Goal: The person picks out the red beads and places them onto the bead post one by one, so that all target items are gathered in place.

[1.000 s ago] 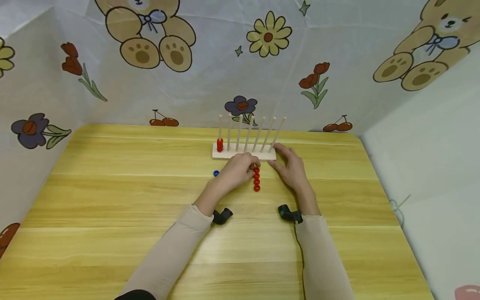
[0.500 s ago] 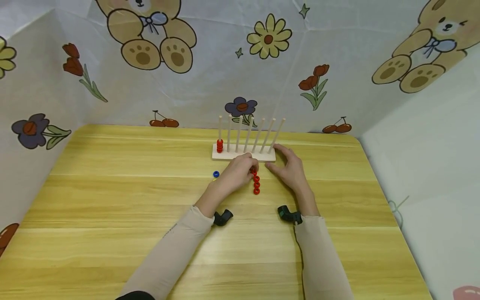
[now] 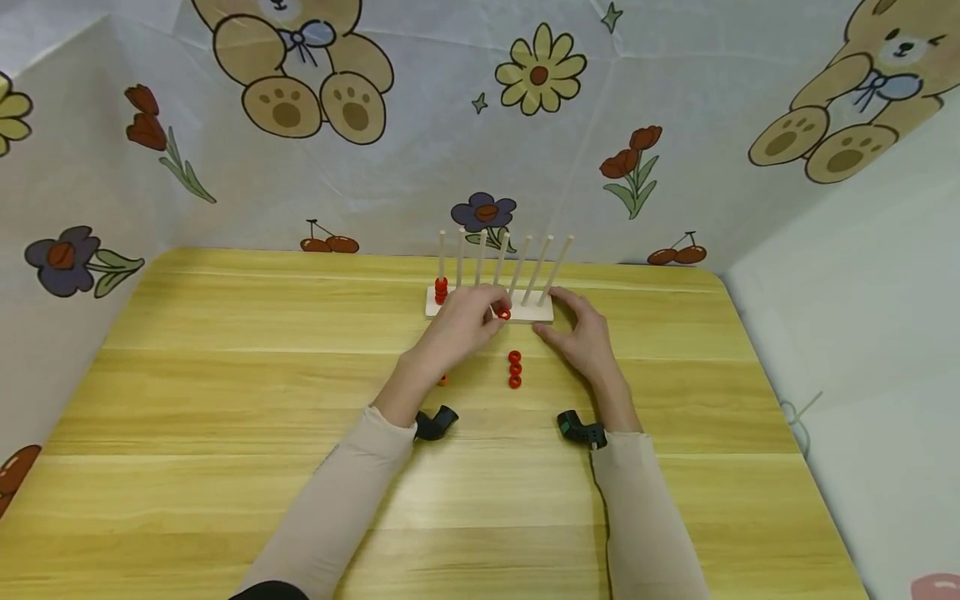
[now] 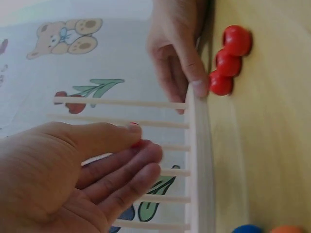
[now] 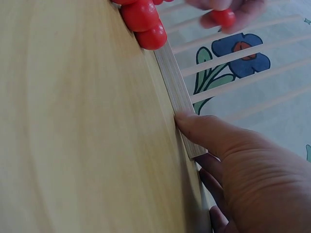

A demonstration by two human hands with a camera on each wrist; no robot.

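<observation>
My left hand (image 3: pixel 467 321) pinches a small red bead (image 3: pixel 504 314) between thumb and fingertips, in front of the middle pegs of a wooden peg rack (image 3: pixel 534 315). In the left wrist view the bead (image 4: pixel 139 143) is mostly covered by the fingers. My right hand (image 3: pixel 587 340) holds the right end of the rack's base, thumb on the front edge, as the right wrist view shows. Red beads (image 3: pixel 441 291) are stacked on the leftmost peg; the other pegs that show carry none. Three red beads (image 3: pixel 515 368) lie in a row on the table before the rack.
A blue bead (image 4: pixel 248 229) and an orange bead (image 4: pixel 287 229) lie on the table, largely hidden by my left arm in the head view. Behind the wooden table (image 3: pixel 300 500) hangs a printed cloth (image 3: pixel 420 108), close to the rack.
My left hand has lifted a red bead off the far end of the row and carried it up to the rack. My right hand stays at the base.
</observation>
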